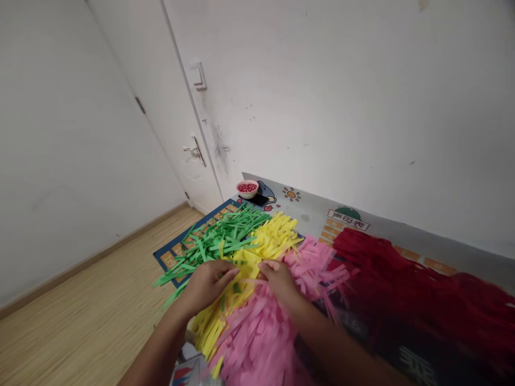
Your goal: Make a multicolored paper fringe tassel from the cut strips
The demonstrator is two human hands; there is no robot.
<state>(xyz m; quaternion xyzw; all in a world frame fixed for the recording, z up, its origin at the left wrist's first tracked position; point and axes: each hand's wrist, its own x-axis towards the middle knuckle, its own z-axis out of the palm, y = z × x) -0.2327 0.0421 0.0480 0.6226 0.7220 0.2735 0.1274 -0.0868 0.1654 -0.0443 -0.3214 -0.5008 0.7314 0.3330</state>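
Note:
My left hand (211, 284) is closed in a pinch over the middle of the pile of yellow strips (276, 236), with a yellow piece (247, 262) running from its fingertips. Across from it, my right hand (277, 276) pinches the same yellow piece between thumb and fingers. The yellow looks flat and stretched between the two hands. Green strips (229, 230) lie heaped beyond and left of my left hand. Pink strips (261, 332) spread below and to the right, partly under my right forearm. What sits exactly between the fingertips is too small to make out fully.
Dark red strips (386, 279) cover the table's right side. A bowl of small red and white pieces (247, 188) stands at the far corner beside a dark phone (258, 200). A printed mat (314, 209) meets the wall. Behind are a white door (177, 123) and a light switch (198, 76).

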